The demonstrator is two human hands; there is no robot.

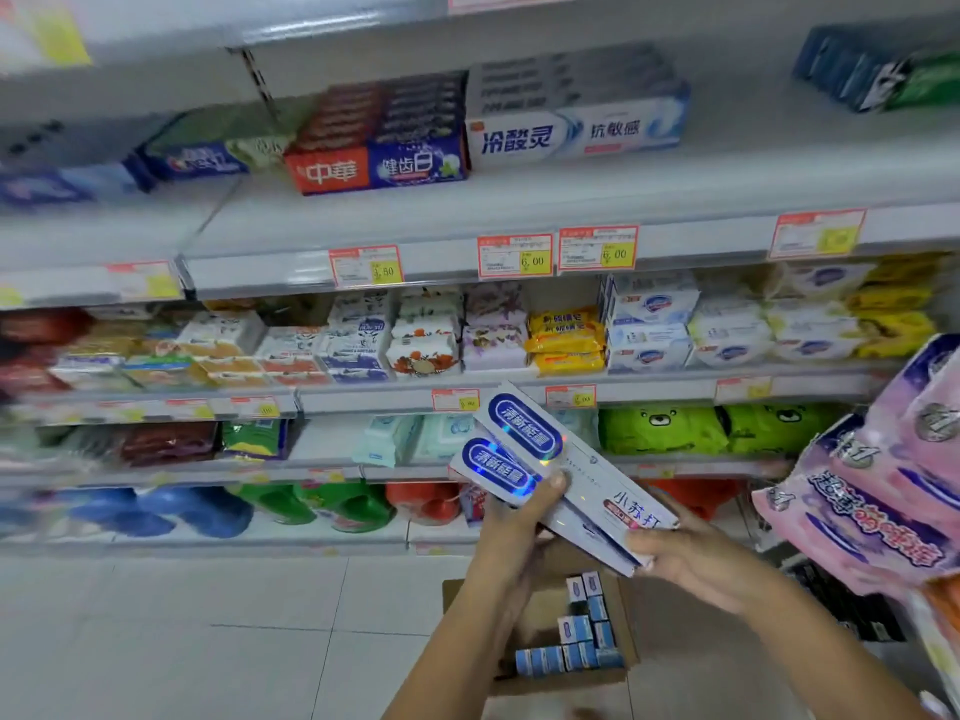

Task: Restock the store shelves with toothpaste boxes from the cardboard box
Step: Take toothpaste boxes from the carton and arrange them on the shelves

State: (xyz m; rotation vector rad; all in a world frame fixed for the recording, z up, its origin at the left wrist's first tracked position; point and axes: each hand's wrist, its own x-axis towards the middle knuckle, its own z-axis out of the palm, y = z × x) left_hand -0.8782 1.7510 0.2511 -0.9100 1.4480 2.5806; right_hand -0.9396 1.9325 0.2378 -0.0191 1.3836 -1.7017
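I hold two white toothpaste boxes with blue oval labels, stacked and tilted, in front of the lower shelves. My left hand grips them near the middle, thumb on top. My right hand grips their lower right end. Below my arms, an open cardboard box sits on the floor with several more toothpaste boxes standing on end inside. The toothpaste shelf is above, with stacks of red-blue and white-blue toothpaste boxes and bare room to the right of them.
Shelves below hold soap packs, green bear packs and detergent bottles. Pink packages hang close at my right. White floor tiles stretch to the left of the cardboard box.
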